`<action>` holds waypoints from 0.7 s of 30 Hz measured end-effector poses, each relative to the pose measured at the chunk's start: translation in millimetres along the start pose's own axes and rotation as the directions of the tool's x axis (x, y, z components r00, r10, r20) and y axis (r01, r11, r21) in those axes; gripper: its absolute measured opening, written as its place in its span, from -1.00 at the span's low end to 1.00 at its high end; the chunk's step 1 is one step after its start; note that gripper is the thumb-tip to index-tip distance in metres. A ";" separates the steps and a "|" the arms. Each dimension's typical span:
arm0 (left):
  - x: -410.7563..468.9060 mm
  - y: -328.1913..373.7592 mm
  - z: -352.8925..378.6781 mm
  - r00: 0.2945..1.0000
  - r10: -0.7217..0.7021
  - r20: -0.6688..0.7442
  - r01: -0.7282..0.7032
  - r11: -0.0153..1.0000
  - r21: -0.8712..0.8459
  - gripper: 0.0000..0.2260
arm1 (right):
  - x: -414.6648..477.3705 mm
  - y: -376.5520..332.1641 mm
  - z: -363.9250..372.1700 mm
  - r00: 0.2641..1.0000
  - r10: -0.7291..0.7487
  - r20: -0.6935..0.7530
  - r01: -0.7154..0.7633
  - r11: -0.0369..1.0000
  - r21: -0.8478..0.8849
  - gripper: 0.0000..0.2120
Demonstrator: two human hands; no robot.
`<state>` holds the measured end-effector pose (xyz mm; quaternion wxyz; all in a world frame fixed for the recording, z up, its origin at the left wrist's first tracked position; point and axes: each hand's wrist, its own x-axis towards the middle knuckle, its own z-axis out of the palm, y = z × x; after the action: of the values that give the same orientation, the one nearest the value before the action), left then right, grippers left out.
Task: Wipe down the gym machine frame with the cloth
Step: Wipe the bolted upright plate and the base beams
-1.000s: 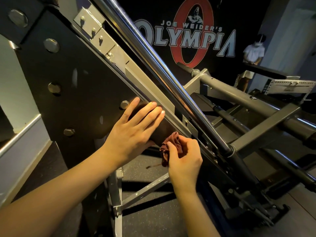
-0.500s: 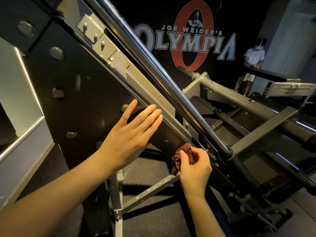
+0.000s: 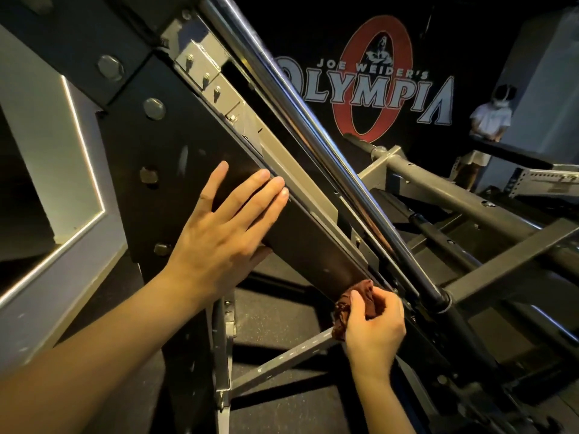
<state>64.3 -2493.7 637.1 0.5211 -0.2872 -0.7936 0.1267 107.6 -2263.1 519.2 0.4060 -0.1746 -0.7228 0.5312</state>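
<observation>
Down the slanted frame [image 3: 307,245] toward five o'clock has slid the right hand [image 3: 374,327], pinching the brown cloth [image 3: 360,296] against its lower edge; the left hand [image 3: 219,242], at ten o'clock of it, rests flat, fingers straight.

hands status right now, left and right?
Left hand: open, fingers straight, flat on the dark frame panel.
Right hand: closed, gripping the brown cloth against the panel's lower end.

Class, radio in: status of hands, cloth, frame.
Left hand flat on dark frame panel. Right hand grips brown cloth at panel's lower end. Nothing blocking.
</observation>
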 end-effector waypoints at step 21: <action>-0.1 -4.7 10.2 0.996 0.005 -0.088 -0.007 1.000 -0.027 -0.32 | -5.7 -83.2 32.2 0.913 -0.317 0.256 0.310 0.948 0.071 -0.87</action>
<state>53.6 -2496.5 634.9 0.5512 -0.3018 -0.7708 0.1048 101.2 -2318.3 589.2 0.3885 0.0217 -0.7813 0.4879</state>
